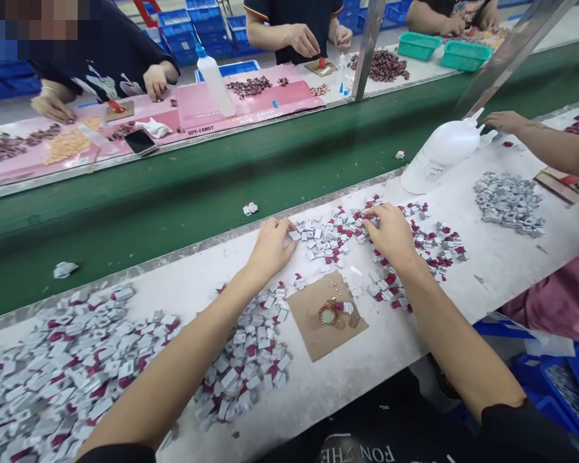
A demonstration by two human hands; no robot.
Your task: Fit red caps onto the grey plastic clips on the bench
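Note:
Small grey plastic pieces with dark red parts (318,238) lie in a loose pile on the white table. At the pile's left edge rests my left hand (273,247), its fingers curved and apart, with no piece clearly held. My right hand (390,235) reaches over the pile's middle, thumb and forefinger spread around some pieces; its other fingertips are partly hidden. Between my forearms lies a square of brown board (313,334). On it sit a small round ring-like holder (327,315) with a pale centre and one grey-and-red piece (345,307).
Larger heaps of similar pieces (77,360) spread at left. A white squeeze bottle (437,157) stands back right, near a neighbour's hand (506,121) and a grey heap (509,202). Beyond runs a green conveyor belt (174,193) with a few stray pieces; several co-workers sit across it.

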